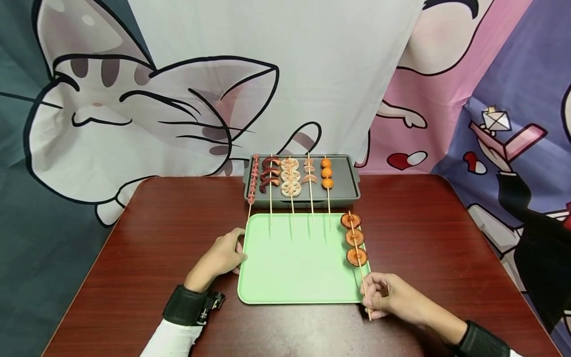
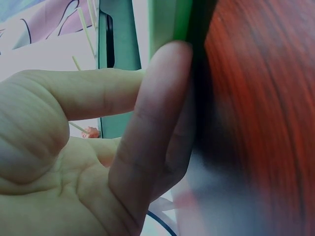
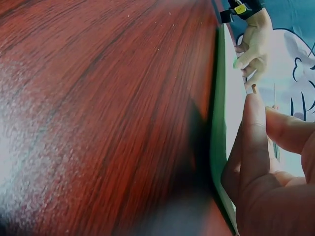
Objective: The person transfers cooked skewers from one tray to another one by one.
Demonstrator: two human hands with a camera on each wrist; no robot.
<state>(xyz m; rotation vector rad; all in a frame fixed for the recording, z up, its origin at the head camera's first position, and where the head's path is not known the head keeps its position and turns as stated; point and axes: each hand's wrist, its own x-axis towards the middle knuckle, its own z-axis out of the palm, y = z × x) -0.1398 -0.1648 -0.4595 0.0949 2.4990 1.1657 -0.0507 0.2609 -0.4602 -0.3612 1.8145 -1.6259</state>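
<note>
Right grip (image 1: 387, 296) pinching a mushroom skewer (image 1: 357, 248)
Left grip (image 1: 221, 256), fingers relaxed, touches the smooth green tray (image 1: 294, 277) edge on the glossy wooden table (image 1: 134, 258).

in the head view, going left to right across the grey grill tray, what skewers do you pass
pink sausage skewer → dark red curled-piece skewer → lotus root skewer → pale pink slice skewer → orange ball skewer, all lying on the grey grill tray, their sticks reaching toward the green tray.
</note>
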